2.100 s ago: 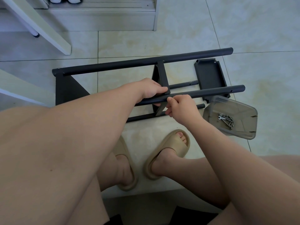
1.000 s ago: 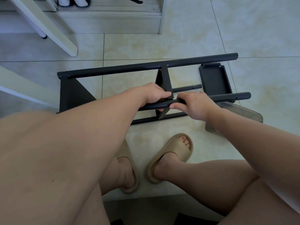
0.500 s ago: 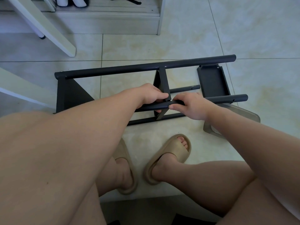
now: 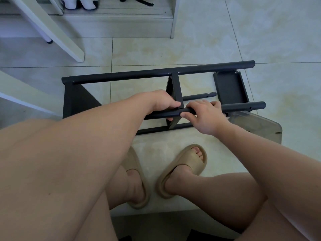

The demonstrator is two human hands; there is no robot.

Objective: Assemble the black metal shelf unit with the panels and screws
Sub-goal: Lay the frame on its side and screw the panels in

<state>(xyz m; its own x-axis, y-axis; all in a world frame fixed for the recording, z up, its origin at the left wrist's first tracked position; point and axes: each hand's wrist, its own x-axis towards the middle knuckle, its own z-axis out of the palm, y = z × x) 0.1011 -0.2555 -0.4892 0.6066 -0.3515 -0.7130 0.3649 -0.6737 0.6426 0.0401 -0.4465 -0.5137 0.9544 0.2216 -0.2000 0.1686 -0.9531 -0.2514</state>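
At 6 o'clock of the view, two beige slippers [image 4: 184, 166] are seen on the tiled floor [image 4: 199, 40], worn on the person's feet between the bare legs. Just beyond them, toward 12 o'clock, the black metal shelf unit [image 4: 107, 77] is laid on its side, with its long tubes running from 9 to 3 o'clock. Its lowest tube [image 4: 152, 130] rests on the tiles, nearest to the slippers.

Above it, the front tube [image 4: 243, 107] is held by both hands. The left hand [image 4: 162, 103] is wrapped round this tube, with the fingers over the top and the thumb underneath, and the fingertips touch the middle panel [image 4: 174, 87]. The right hand [image 4: 205, 116] is closed over the same tube at 3 o'clock of the panel, with the fingers curled across the top and the thumb pressed on the near side. The two hands are just beside each other.

At 3 o'clock of the right hand, a translucent plastic container [image 4: 260, 124] is partly covered by the forearm; its content cannot be told.

Farther off, a short tube [image 4: 196, 97] is seen behind the hands. A loose black panel [image 4: 229, 87] is seen at 2 o'clock, between the front tube and the far tube [image 4: 208, 68]. At 9 o'clock, the end panel [image 4: 78, 100] is joined to the far tube. At 11 o'clock, a white furniture leg [image 4: 57, 32] and a white cabinet base [image 4: 121, 25] are seen, well apart from the unit.
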